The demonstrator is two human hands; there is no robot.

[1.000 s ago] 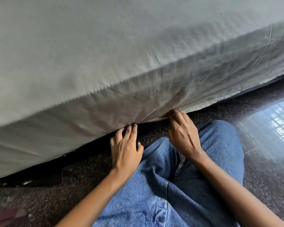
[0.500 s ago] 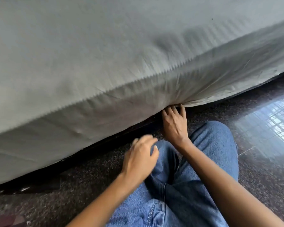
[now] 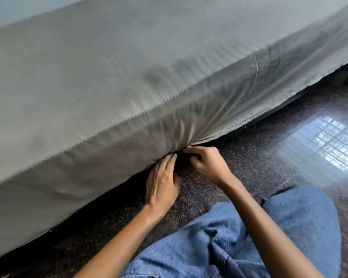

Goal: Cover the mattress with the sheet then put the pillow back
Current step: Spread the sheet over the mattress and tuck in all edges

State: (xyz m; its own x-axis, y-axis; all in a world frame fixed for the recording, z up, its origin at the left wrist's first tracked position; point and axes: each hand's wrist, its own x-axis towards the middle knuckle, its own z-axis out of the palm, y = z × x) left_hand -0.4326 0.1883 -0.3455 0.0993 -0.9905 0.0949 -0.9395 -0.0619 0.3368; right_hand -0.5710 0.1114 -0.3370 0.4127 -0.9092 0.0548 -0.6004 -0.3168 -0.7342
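Grey sheet (image 3: 113, 81), creases converging at its lower edge. Left hand (image 3: 161, 184), fingers straight, touches that edge; right hand (image 3: 207, 165), just right, fingers curled, pinches the gathered cloth.

We look through one wide-angle camera worn on the head, facing forward and down, close over the spot where the right hand (image 3: 207, 165) pinches the sheet (image 3: 109, 87). Beyond that grip, cloth fills the frame; nearer than it lie the floor (image 3: 249, 137) and the knees (image 3: 297, 217).
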